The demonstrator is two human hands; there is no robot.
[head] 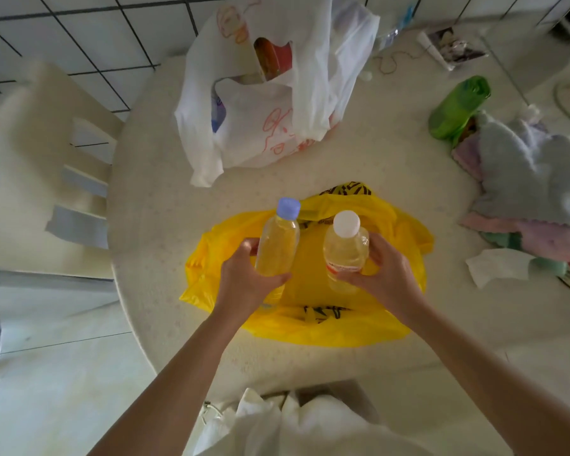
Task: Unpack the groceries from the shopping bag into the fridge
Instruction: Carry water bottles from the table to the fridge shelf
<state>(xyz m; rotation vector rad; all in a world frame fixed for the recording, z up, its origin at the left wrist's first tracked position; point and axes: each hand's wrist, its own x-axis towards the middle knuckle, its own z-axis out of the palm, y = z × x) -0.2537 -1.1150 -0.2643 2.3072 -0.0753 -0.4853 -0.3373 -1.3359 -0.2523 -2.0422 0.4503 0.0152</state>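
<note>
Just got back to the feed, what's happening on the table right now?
A person holds one bottle in each hand above a yellow bag on the table. The left hand grips the blue-capped bottle; the right hand grips the white-capped bottle. A white bag with more items sits farther back. No fridge is in view.

Soft daylight, dim corners, wide-angle warping, blurred edges

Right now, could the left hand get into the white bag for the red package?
Probably not yet. The left hand grips the blue-capped bottle, so its fingers are busy. The white bag gapes open, with the red package showing.
</note>
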